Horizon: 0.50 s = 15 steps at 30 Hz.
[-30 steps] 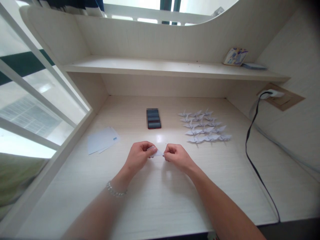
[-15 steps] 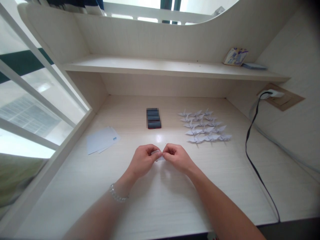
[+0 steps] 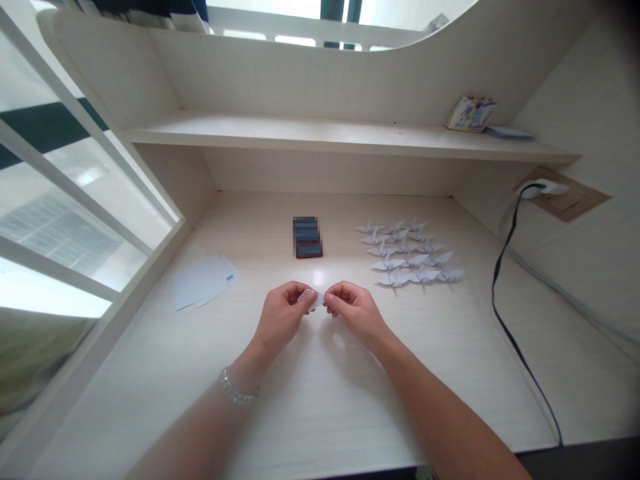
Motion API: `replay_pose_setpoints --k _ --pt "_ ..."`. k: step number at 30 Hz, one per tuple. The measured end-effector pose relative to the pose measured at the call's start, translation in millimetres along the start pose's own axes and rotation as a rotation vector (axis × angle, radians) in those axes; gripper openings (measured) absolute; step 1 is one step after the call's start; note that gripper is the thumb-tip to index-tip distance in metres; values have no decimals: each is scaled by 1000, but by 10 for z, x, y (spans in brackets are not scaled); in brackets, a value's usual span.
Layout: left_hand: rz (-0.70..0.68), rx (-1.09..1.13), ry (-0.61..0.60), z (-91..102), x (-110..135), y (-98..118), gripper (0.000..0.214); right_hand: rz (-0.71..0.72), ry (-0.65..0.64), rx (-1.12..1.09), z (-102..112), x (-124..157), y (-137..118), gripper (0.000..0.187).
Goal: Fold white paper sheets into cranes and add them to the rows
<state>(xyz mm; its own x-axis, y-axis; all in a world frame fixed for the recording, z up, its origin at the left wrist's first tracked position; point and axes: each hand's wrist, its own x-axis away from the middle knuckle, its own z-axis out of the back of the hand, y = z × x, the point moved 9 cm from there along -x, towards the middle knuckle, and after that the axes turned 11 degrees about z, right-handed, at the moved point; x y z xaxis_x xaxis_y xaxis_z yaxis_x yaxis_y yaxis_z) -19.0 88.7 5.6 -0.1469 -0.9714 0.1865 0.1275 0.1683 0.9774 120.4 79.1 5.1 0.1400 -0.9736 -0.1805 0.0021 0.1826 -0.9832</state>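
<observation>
Both hands, left hand and right hand, pinch one small paper mid-frame; pulling too hard might rip it.

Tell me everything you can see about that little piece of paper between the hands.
The paper is small, pale bluish-white and folded, so only a sliver shows. It is held above the desk, pinched from both ends: the left hand grips its left end between thumb and fingers, the right hand its right end. The fingers hide most of it, so its exact shape and folds cannot be told. It touches nothing but the fingers.
</observation>
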Motion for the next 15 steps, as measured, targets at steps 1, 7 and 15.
replay_pose_setpoints --k 1,7,15 --pt "3 -21 -20 -38 6 -7 22 -10 13 -5 0 3 15 14" --pt "-48 -295 -135 -204 78 51 20 -18 -85 177 -18 28 20 12" --pt "-4 -381 -225 -195 84 29 16 -79 -97 93 109 17 -11 10"
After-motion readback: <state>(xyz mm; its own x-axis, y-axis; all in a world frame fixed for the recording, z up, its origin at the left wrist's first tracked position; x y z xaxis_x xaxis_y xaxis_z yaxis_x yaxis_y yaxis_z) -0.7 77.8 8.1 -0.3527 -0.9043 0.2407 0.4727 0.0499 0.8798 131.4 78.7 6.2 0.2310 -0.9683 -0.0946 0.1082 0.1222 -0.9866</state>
